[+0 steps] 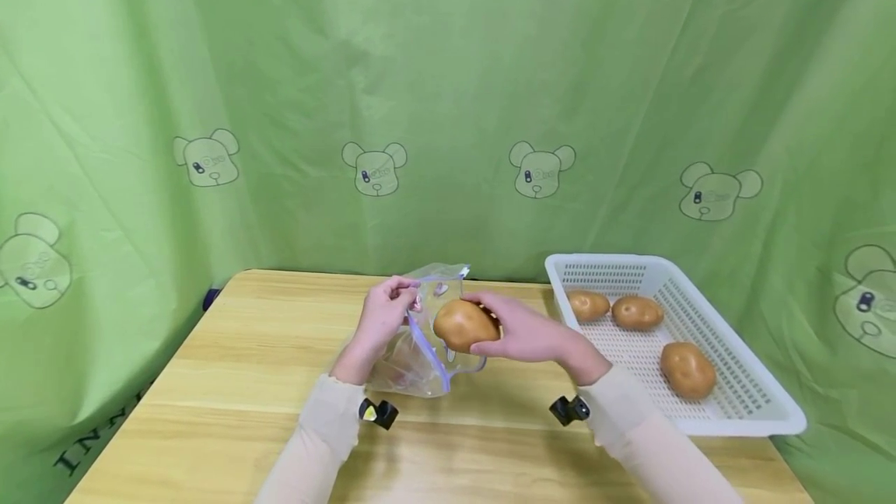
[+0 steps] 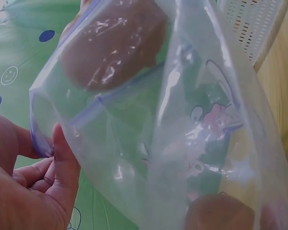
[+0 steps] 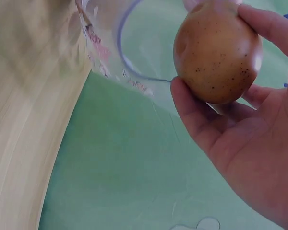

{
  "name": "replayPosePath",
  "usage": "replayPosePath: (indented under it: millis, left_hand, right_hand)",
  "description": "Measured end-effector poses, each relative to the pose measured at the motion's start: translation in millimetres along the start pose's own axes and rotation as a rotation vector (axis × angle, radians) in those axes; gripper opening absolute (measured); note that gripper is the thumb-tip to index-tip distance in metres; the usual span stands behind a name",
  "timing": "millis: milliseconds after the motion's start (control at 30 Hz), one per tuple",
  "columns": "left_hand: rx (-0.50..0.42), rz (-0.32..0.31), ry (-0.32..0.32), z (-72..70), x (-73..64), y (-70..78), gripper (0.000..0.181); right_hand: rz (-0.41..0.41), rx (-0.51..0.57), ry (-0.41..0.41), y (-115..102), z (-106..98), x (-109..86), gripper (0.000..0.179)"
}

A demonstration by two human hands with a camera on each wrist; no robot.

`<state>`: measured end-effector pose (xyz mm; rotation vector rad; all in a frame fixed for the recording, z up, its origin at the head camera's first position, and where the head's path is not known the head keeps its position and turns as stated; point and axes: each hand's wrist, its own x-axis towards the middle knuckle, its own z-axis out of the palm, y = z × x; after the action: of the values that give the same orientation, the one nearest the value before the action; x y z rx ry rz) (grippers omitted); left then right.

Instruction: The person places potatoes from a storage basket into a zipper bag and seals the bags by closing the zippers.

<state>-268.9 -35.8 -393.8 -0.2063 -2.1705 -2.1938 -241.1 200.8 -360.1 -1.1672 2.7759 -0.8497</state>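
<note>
Printed green cloth (image 1: 448,84) around a wooden table (image 1: 259,364) suggests a booth.

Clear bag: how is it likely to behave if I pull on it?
The clear bag is likely floppy, as its see-through walls crease and bulge. Its purple rim could sag if released, since the left hand pinches it at one side. The glossy film may be slippery.

Mid-tabletop (image 1: 231,379) is the bag (image 1: 399,372), with the left fingers (image 2: 66,167) at its rim and, to their right, a potato (image 1: 462,325) between the right fingers (image 3: 194,112) at its mouth. Right of it sits the basket (image 1: 742,427), two potatoes (image 1: 638,313) side by side toward its far end, a third potato (image 1: 688,370) nearer and farther right. Behind the tabletop hangs the curtain (image 1: 448,76).
</note>
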Motion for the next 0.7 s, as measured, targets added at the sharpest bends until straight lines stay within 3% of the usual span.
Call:
replayPosePath:
  millis: [367, 700]
  left_hand:
    - [-0.003, 0.005, 0.017, 1.7, 0.1, 1.5, 0.023]
    - [-0.008, 0.019, 0.017, 2.2, -2.8, 4.5, 0.02]
  right_hand:
    - [0.005, -0.059, -0.016, -15, 8, 10.3, 0.073]
    - [-0.01, -0.099, -0.042, -8, 15, 21.2, 0.07]
